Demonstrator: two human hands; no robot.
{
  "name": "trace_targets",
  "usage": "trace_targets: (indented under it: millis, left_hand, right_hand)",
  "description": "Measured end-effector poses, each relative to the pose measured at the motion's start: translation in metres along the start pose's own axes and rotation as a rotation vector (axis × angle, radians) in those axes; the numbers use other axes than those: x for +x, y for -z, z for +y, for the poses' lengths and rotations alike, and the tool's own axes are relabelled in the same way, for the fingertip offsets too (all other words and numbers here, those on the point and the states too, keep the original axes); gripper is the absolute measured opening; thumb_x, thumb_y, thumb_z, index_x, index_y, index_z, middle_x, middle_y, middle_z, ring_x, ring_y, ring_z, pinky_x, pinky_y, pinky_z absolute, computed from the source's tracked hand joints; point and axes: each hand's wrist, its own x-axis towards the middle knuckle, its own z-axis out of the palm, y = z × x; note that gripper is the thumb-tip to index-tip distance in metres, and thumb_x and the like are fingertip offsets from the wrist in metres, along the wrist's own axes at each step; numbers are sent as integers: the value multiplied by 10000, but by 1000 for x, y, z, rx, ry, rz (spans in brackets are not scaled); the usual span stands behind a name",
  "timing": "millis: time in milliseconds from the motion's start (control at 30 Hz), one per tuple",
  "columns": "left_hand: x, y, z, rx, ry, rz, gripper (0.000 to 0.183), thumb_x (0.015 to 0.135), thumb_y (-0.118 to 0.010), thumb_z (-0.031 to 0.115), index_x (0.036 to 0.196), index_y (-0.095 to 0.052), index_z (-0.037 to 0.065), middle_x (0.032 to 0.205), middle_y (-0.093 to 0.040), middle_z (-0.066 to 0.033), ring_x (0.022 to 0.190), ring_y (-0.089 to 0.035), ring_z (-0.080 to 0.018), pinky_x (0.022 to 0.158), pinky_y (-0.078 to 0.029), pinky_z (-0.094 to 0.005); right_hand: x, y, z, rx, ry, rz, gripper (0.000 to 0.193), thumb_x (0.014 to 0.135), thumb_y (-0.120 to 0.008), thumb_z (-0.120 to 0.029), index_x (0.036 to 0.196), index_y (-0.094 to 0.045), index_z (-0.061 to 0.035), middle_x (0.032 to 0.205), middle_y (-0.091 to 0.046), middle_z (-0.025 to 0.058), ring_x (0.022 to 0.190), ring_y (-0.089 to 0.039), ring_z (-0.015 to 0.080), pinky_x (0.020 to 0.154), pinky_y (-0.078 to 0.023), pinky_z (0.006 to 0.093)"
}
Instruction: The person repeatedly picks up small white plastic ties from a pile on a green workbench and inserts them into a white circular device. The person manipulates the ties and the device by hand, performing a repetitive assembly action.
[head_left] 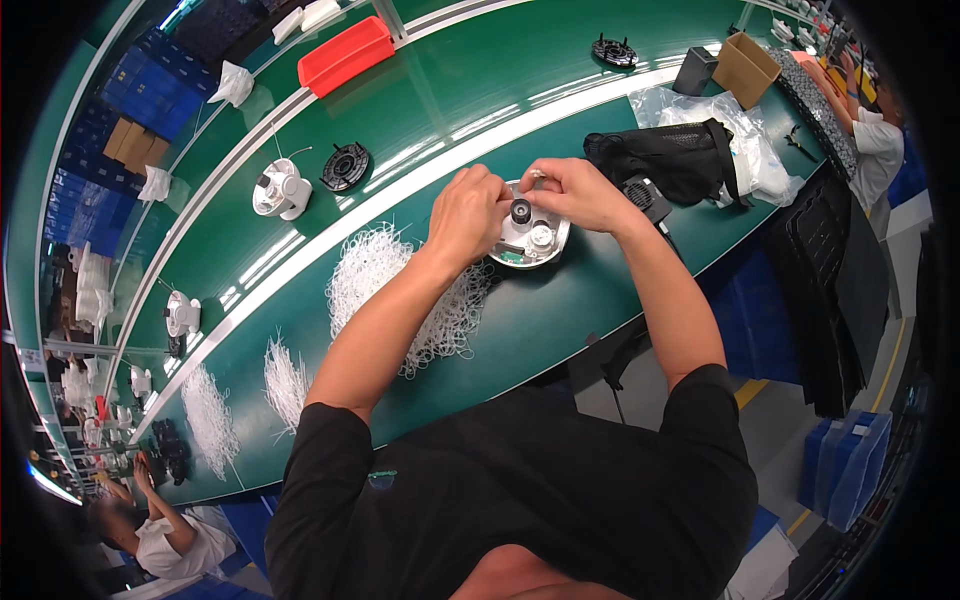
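A white rounded device housing (527,255) sits on the green bench in front of me, its inside facing up. A black round part (521,211) stands in its middle, with a small white round part (542,237) beside it and a bit of green circuit board at the near edge. My left hand (468,215) is closed at the housing's left far side, fingertips curled in over it. Over the right far side, my right hand (575,192) pinches with thumb and finger. Whatever lies between the fingers of either hand is too small or hidden to name.
A heap of white cable ties (375,285) lies left of the housing. A black mesh bag (665,160) and clear plastic bags (765,165) are to the right. White units (281,190) and black round bases (345,167) stand on the far belt, near a red bin (347,56). Other people work at both ends.
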Motion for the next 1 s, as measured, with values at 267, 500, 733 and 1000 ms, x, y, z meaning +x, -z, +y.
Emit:
trace_targets:
  millis: [267, 500, 733, 1000]
  left_hand:
    - [0, 0, 0, 6, 19, 17, 97, 796, -722, 114, 808, -662, 39, 863, -600, -117, 897, -607, -323, 773, -500, -431]
    - [-4, 4, -5, -51, 133, 69, 102, 808, -711, 107, 832, -654, 26, 871, -603, -140, 832, -618, -337, 751, -508, -426]
    - [-17, 43, -66, -445, 462, 240, 284, 875, -736, 234, 1008, -647, -1, 898, -653, -96, 704, -650, -158, 616, -523, -314]
    - [-68, 124, -209, -604, 961, 746, 462, 991, -607, 313, 1176, -512, -99, 1145, -559, -198, 781, -674, -262, 558, -607, -345]
  right_hand:
    - [11, 2, -1, -384, 243, -29, 178, 807, -682, -170, 953, -684, -68, 909, -679, 146, 891, -645, 374, 762, -499, 466]
    - [10, 5, -9, -454, 206, -32, 183, 809, -686, -161, 949, -655, -48, 835, -645, 136, 844, -629, 336, 761, -492, 420]
    - [18, 6, 8, -137, -75, 4, 270, 858, -707, -204, 962, -663, 40, 768, -680, 124, 714, -642, 189, 669, -505, 350]
    - [145, 36, 35, -98, -247, 329, 296, 893, -658, -243, 940, -701, 47, 738, -698, 183, 630, -699, 272, 602, -539, 389]
